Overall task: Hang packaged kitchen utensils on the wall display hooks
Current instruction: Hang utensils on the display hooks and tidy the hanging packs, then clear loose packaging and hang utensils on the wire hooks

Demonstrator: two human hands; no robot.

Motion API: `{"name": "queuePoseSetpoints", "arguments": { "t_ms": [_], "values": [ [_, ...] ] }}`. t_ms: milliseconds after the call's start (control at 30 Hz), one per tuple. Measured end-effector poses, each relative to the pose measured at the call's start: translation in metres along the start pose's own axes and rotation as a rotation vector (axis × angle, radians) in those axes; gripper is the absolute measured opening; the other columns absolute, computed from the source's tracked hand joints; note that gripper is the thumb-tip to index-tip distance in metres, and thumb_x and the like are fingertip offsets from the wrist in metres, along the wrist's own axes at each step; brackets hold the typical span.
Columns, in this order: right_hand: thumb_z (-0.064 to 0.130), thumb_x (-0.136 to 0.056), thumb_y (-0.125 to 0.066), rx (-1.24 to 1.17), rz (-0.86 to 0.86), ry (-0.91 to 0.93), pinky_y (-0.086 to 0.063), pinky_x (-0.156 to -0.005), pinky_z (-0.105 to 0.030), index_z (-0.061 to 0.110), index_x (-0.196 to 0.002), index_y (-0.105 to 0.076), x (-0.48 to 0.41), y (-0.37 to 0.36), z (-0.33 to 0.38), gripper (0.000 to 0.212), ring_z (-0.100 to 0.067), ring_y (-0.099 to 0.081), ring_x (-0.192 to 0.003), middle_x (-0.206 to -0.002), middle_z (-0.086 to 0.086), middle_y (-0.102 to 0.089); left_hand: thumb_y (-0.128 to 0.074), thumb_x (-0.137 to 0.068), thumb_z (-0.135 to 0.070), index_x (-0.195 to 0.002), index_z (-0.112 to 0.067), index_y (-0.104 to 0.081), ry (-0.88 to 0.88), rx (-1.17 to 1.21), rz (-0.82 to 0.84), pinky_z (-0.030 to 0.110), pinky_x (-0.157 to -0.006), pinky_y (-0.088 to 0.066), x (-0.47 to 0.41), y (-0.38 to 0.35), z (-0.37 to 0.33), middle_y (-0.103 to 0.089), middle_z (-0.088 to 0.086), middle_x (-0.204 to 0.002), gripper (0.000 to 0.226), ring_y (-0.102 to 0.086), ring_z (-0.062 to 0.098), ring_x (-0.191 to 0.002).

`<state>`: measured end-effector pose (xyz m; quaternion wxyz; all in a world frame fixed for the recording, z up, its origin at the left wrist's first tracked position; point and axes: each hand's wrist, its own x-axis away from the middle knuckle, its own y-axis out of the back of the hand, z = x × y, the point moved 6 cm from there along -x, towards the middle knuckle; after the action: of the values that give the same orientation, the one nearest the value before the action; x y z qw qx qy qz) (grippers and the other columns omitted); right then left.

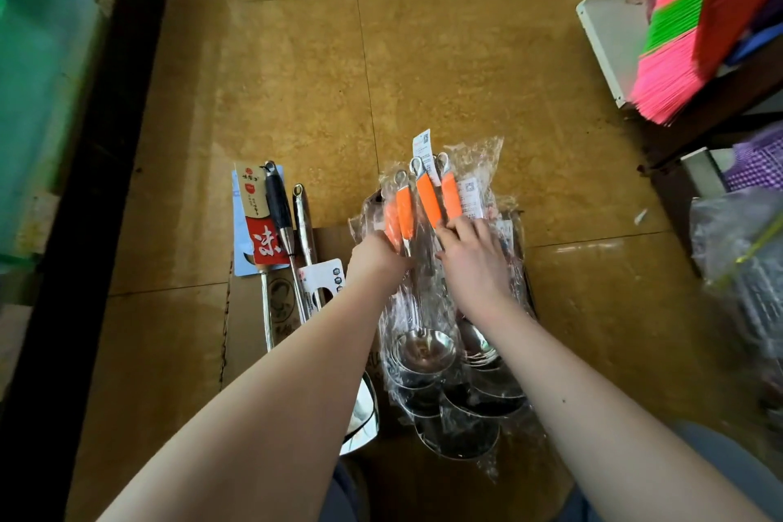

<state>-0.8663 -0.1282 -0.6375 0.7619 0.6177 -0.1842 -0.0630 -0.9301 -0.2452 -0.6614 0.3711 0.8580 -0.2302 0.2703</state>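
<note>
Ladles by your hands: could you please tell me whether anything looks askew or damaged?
The orange-handled ladles lie splayed, handles fanned at differing angles over the cardboard box, clear wrappers crumpled. No damage shows.

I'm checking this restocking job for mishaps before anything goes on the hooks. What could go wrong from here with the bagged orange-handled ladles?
1. The left hand grips the ladles by their handles inside loose, crinkled clear bags, and the right hand only rests on them. The film looks slippery, so one might slide free or drag neighbours along.
2. The loose utensils on the cardboard box flap lie beside the left forearm and might be knocked.
</note>
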Motion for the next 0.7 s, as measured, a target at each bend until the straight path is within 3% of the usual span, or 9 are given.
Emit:
{"name": "queuePoseSetpoints", "arguments": {
  "t_ms": [67,200,400,467,567,700],
  "values": [
    [0.012,-0.098,-0.047,0.008,0.014,-0.013,-0.027,-0.113,-0.043,0.018,-0.146,-0.031,0.000,0.001,0.001,0.051,-0.025,-0.027,-0.134,-0.146,-0.004,-0.034,-0.072,-0.082,-0.023,-0.090,-0.015,-0.048,-0.042,-0.035,-0.022,0.037,-0.070,-0.056,0.002,0.001,-0.001,-0.056,0.002,-0.079,0.027,-0.059,0.025,-0.073],
    [0.023,-0.098,-0.046,-0.091,0.022,-0.065,-0.030,-0.112,-0.042,0.017,-0.147,-0.028,0.008,0.005,0.000,0.053,-0.024,-0.028,-0.135,-0.146,-0.006,-0.031,-0.075,-0.080,-0.026,-0.087,-0.014,-0.049,-0.089,-0.074,-0.086,0.033,-0.064,-0.050,0.007,0.009,-0.001,-0.062,0.007,-0.088,0.029,-0.064,0.028,-0.079],
    [0.028,-0.099,-0.042,-0.178,-0.054,-0.079,-0.031,-0.110,-0.035,0.018,-0.139,-0.039,0.026,0.019,-0.007,0.042,-0.020,-0.035,-0.129,-0.137,-0.003,-0.037,-0.074,-0.079,-0.032,-0.112,-0.011,-0.043,-0.134,0.020,-0.223,0.032,-0.063,-0.040,0.014,0.024,-0.012,-0.055,0.006,-0.105,0.050,-0.056,0.024,-0.088],
    [0.027,-0.098,-0.044,-0.192,-0.060,-0.081,-0.030,-0.108,-0.034,0.018,-0.138,-0.041,0.028,0.023,-0.008,0.041,-0.020,-0.037,-0.127,-0.135,-0.003,-0.039,-0.070,-0.082,-0.031,-0.114,-0.010,-0.045,-0.165,0.055,-0.248,0.030,-0.057,-0.038,0.015,0.029,-0.020,-0.057,0.008,-0.109,0.046,-0.059,0.026,-0.087],
    [0.026,-0.097,-0.047,-0.204,-0.057,-0.094,-0.030,-0.107,-0.035,0.018,-0.138,-0.041,0.032,0.033,-0.008,0.042,-0.022,-0.038,-0.126,-0.134,-0.004,-0.041,-0.065,-0.084,-0.028,-0.103,-0.016,-0.045,-0.220,0.029,-0.264,0.030,-0.056,-0.041,0.024,0.036,-0.030,-0.060,0.009,-0.106,0.030,-0.061,0.027,-0.081],
    [0.027,-0.095,-0.049,-0.216,-0.022,-0.128,-0.028,-0.112,-0.039,0.020,-0.135,-0.043,0.048,0.067,-0.008,0.041,-0.025,-0.034,-0.132,-0.137,-0.005,-0.040,-0.060,-0.089,-0.028,-0.110,-0.015,-0.048,-0.285,-0.199,-0.249,0.031,-0.060,-0.043,0.053,0.047,-0.053,-0.057,0.005,-0.113,0.028,-0.056,0.023,-0.085]
  ]
}}
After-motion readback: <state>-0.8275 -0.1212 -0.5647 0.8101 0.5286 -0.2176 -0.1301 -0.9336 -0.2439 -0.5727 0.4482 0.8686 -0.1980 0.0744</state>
